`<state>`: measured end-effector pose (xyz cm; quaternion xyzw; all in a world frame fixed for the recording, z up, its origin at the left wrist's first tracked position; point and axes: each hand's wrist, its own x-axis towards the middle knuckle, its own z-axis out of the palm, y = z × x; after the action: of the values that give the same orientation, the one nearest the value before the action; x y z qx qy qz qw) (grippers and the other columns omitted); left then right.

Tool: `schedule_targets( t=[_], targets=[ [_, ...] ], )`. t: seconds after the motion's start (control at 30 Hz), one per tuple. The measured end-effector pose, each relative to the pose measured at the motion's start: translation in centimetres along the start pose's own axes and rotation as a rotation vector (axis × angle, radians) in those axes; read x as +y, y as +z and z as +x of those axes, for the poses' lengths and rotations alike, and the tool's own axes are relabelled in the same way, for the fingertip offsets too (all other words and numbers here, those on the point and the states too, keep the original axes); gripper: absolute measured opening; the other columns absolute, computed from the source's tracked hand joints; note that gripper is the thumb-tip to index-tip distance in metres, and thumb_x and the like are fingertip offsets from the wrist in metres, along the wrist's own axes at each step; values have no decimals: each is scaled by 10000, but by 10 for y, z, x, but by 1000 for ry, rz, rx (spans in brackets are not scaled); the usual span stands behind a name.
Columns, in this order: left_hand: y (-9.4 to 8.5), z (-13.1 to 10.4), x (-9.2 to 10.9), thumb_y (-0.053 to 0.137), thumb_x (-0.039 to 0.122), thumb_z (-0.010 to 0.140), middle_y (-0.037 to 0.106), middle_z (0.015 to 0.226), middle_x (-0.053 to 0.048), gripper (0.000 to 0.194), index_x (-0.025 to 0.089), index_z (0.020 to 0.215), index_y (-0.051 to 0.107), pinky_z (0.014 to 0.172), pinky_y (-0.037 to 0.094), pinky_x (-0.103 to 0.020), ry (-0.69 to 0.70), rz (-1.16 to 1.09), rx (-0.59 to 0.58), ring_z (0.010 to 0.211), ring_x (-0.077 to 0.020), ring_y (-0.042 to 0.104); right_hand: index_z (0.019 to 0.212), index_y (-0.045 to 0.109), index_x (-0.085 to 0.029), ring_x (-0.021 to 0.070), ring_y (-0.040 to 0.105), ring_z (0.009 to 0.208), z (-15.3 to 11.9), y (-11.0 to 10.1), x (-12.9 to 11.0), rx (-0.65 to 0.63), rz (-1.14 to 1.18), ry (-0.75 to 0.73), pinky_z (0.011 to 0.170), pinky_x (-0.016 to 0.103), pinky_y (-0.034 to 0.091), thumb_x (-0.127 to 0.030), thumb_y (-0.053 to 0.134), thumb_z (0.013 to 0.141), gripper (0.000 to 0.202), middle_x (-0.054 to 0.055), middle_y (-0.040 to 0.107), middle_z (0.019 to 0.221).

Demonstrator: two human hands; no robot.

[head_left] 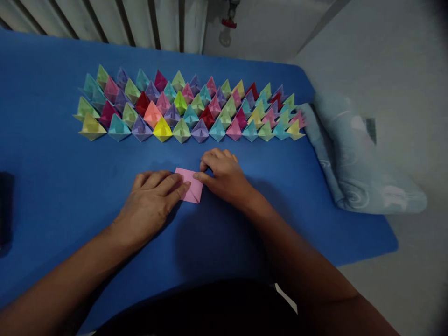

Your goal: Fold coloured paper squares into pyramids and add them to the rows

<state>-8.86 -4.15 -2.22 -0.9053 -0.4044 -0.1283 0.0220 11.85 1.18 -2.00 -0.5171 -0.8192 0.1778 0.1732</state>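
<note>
A small pink square of folded paper point(196, 190) lies flat on the blue tabletop, with diagonal crease lines near its lower right corner. My left hand point(153, 196) rests over its left part, fingers stretched out and the thumb and fingertips pressing on the paper. At the upper right corner of the square is my right hand point(224, 175), its thumb tip on the paper and its other fingers curled toward the edge. Whether the right fingers pinch the edge is hard to make out.
Rows of colorful folded paper boats point(182, 131) stand behind my hands on the blue table point(63, 186). A folded light-blue blanket point(360, 163) lies at the right. A dark object point(5, 210) sits at the left edge, and a radiator point(140, 23) stands behind.
</note>
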Motion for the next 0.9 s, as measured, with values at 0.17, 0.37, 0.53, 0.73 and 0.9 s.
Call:
schedule_targets(
  t=[0.17, 0.37, 0.53, 0.73, 0.9],
  targets=[
    [-5, 1, -1, 337, 157, 1007, 695, 1218, -123, 402, 204, 1272, 635, 848, 454, -478, 7, 26, -54, 1059, -299, 623, 845, 602, -208, 237, 503, 966, -4, 2, -4, 9, -36, 81, 785, 359, 285, -386, 617, 875, 180, 48, 653, 1070],
    [-11, -12, -4, 368, 89, 946, 670, 1305, -90, 437, 253, 1261, 624, 922, 421, -542, -26, -52, -66, 1123, -311, 617, 848, 596, -208, 253, 510, 1018, -1, -5, 4, -37, 20, 121, 804, 371, 283, -341, 638, 859, 139, 54, 649, 1142],
    [-14, -23, -1, 363, 47, 899, 665, 1319, -89, 463, 237, 1247, 601, 946, 405, -571, -26, -8, -87, 1137, -315, 615, 832, 600, -210, 274, 506, 1021, 0, -9, 9, -26, 42, 131, 816, 400, 298, -285, 646, 836, 88, 71, 651, 1130],
    [-17, -12, 5, 464, 193, 966, 728, 1174, -105, 229, 174, 1070, 667, 962, 413, -514, -29, 8, -50, 1092, -306, 643, 1015, 668, -235, 272, 495, 1059, -2, -5, 4, -8, 38, 39, 839, 405, 299, -191, 601, 852, 181, 64, 644, 1170],
    [-16, 2, 4, 543, 325, 965, 743, 1067, -101, 199, 184, 979, 682, 954, 420, -478, -59, -13, -16, 975, -274, 672, 982, 691, -233, 245, 483, 1067, -3, -1, 0, -49, 33, -187, 879, 404, 264, -60, 471, 883, 297, 33, 692, 1121]
  ],
)
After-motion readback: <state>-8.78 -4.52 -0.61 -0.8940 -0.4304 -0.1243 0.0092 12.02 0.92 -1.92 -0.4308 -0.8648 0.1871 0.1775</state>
